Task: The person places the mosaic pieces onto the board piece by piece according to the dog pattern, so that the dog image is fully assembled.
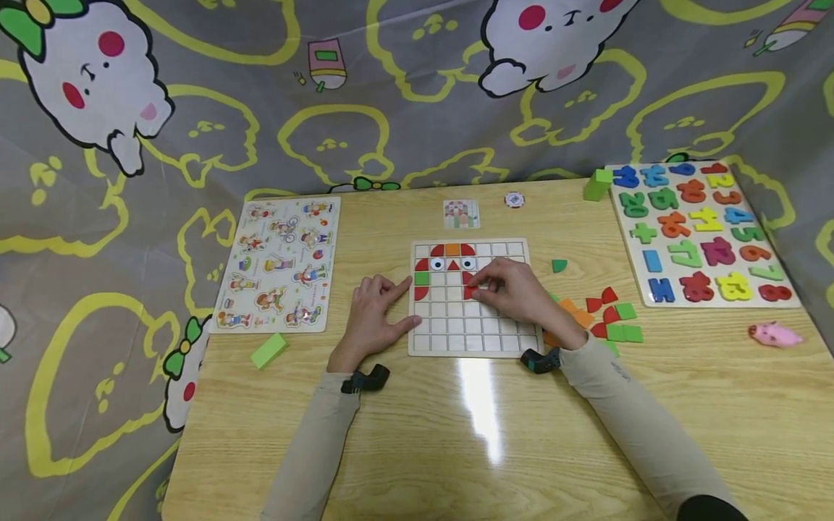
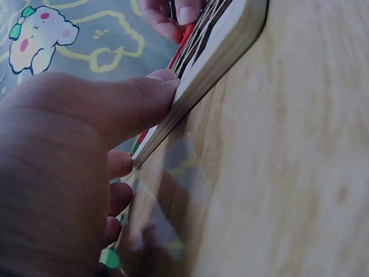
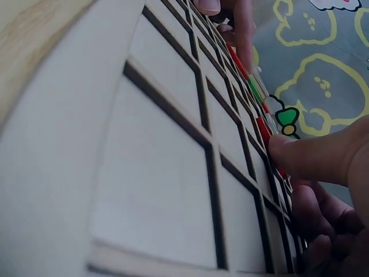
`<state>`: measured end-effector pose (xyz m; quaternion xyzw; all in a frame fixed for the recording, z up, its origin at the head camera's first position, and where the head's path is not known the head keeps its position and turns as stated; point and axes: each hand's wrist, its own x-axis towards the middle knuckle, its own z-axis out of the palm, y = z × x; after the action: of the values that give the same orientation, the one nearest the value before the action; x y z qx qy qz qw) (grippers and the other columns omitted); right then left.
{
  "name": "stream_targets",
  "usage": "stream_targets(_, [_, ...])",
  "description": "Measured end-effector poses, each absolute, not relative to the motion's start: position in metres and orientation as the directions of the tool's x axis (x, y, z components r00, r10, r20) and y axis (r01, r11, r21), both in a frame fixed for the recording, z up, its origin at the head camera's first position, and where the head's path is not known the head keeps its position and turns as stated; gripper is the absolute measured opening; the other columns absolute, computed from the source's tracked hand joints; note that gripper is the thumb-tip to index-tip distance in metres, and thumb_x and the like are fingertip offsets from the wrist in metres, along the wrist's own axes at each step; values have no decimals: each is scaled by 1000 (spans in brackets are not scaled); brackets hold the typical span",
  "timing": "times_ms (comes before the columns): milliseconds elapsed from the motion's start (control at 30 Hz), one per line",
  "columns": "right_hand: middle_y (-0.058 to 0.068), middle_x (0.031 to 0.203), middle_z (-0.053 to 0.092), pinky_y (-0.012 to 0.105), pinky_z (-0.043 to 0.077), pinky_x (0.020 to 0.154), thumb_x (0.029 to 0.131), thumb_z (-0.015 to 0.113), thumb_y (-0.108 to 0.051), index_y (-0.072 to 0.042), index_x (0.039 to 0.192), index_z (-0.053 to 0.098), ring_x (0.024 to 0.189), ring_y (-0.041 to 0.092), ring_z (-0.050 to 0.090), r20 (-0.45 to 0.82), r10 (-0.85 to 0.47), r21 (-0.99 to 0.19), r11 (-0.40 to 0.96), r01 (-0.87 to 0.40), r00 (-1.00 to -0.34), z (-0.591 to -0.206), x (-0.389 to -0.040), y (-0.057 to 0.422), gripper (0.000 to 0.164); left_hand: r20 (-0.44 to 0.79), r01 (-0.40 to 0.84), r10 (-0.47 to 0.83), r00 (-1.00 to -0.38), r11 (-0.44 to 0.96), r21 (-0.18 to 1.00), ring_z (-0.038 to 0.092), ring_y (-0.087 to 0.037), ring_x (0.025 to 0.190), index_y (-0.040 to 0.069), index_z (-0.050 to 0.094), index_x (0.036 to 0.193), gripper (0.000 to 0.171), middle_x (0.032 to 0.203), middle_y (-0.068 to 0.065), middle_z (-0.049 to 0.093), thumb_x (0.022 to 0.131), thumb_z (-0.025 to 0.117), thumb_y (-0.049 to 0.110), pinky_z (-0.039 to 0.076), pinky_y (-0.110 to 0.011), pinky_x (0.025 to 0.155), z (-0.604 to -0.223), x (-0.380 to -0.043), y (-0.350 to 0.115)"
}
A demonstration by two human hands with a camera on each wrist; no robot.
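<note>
A wooden grid board (image 1: pixel 445 346) lies in front of me, with red, green, orange and eye-patterned tiles in its upper left cells. My left hand (image 1: pixel 373 312) lies at the board's left edge, fingers spread; its thumb (image 2: pixel 147 95) touches the rim in the left wrist view. Over the board's right half, my right hand (image 1: pixel 515 291) pinches a red tile (image 1: pixel 468 292) between thumb and forefinger at a cell. The right wrist view shows the thumb against that red tile (image 3: pixel 263 131); the other fingers are bent beneath. The tile's exact outline is partly hidden.
Loose red, green and orange tiles (image 1: pixel 624 333) lie right of the board, partly behind my right wrist. A picture card (image 1: pixel 461 214) and a round chip (image 1: pixel 514 200) lie beyond it. Puzzle boards (image 1: pixel 276 264) (image 1: pixel 706 235), green blocks (image 1: pixel 269 351) and a pink pig (image 1: pixel 775 334) flank the area.
</note>
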<state>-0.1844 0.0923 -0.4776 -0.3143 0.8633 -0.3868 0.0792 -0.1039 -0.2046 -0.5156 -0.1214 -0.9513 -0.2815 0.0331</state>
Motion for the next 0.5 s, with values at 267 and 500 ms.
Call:
stream_targets(267, [7,94,64,27,43,62,86,77,-12,-10,100,78,72,12,55,126,-590,-712,506,-487,-797,-477,-184,91,15,142,255,212,-967,811,527,35,-22,95,24,50,146,74,110,-3,46,83,71,56,27,-38,83,-516,-104,-204])
stream_targets(500, [1,89,64,24,43,65,86,77,-13,-10,106,77,75,12,55,159,-536,-687,543,-483,-829,-466,-191,137,20,142,257,214,-966,814,521,35,-21,95,25,50,147,74,110,-2,46,83,70,57,27,-38,83,-516,-103,-205])
